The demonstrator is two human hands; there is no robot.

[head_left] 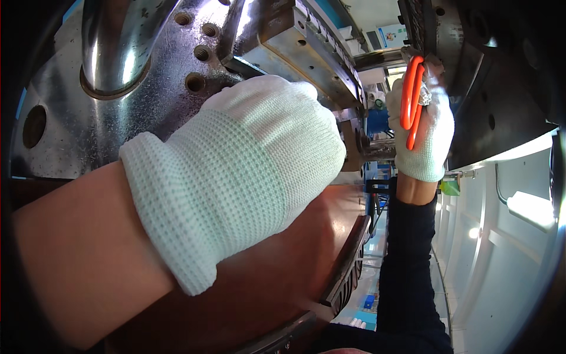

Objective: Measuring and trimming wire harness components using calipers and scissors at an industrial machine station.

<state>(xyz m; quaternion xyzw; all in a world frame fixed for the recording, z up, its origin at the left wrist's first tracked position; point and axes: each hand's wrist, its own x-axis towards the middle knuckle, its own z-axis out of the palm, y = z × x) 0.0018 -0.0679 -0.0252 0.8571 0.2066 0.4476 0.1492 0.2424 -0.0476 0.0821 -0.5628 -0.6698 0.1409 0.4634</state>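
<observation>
My left hand (265,141), in a white knit glove with a pale green dotted cuff, fills the middle of the view beside a steel mold block (300,47). Only its rounded back shows. The fingers bend away out of sight, so whatever they touch is hidden. Higher up on the right, my right hand (433,138), gloved in white under a dark sleeve, is closed on a tool with two orange-red handles (411,94). The tool's head cannot be made out. A crumpled, shiny clear bit (425,95) shows against that hand, next to the handles.
A thick polished steel post (121,47) rises from a metal plate (159,106) with several threaded holes. Dark machine parts (495,100) hang close on the right. Below my left hand lies a reddish-brown surface (265,271), with a black ribbed edge (348,265).
</observation>
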